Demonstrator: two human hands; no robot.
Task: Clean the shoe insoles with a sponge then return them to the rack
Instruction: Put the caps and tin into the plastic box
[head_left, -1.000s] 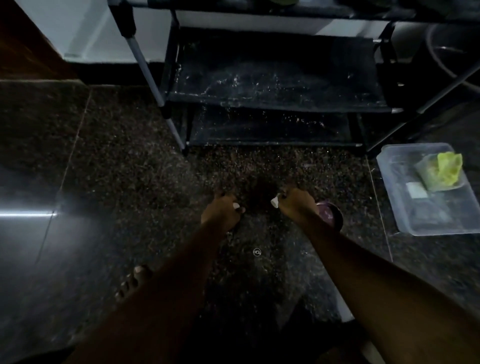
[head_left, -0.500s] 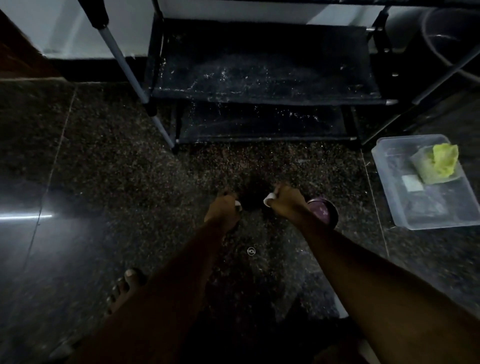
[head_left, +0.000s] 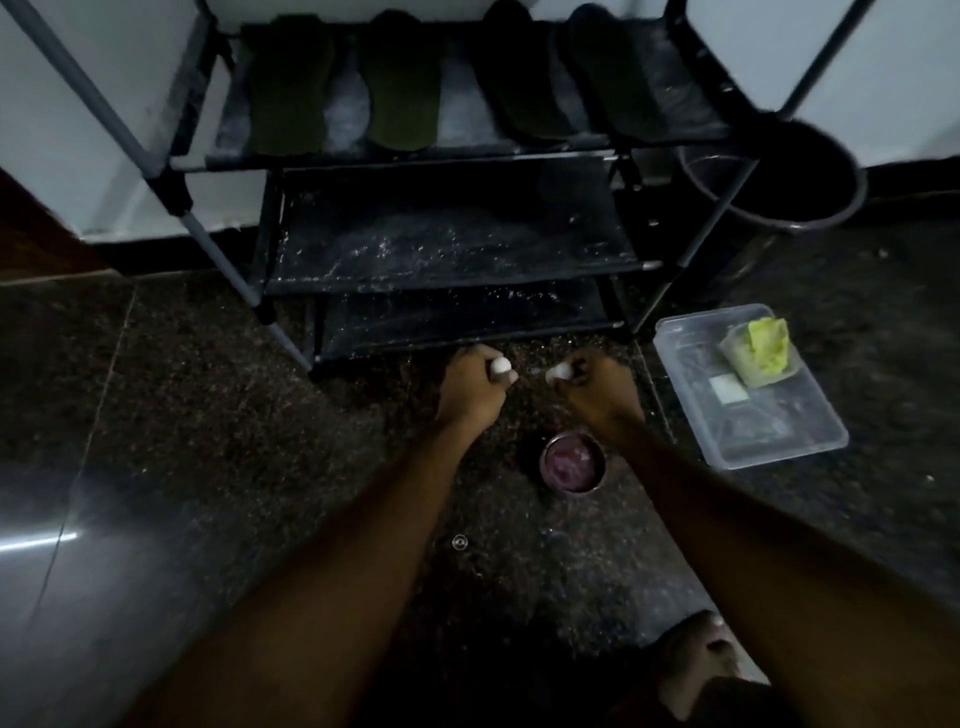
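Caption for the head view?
Left hand and right hand curled low before the rack; four insoles on its top shelf; bowl, tub nearby.

Four insoles lie flat, side by side, on the upper shelf of the rack (head_left: 452, 244), each running front to back. The two on the left (head_left: 288, 83) (head_left: 402, 88) look olive green. The two on the right (head_left: 519, 78) (head_left: 608, 78) are darker, almost black, and angle slightly. The rack has black fabric shelves on grey tubes with black joints. Its two lower shelves are flecked with white specks. In front of the bottom shelf, my left hand (head_left: 470, 387) and right hand (head_left: 602, 387) each pinch a small white lump (head_left: 501, 365) (head_left: 560, 371). In this dim light I cannot tell whether these are sponge.
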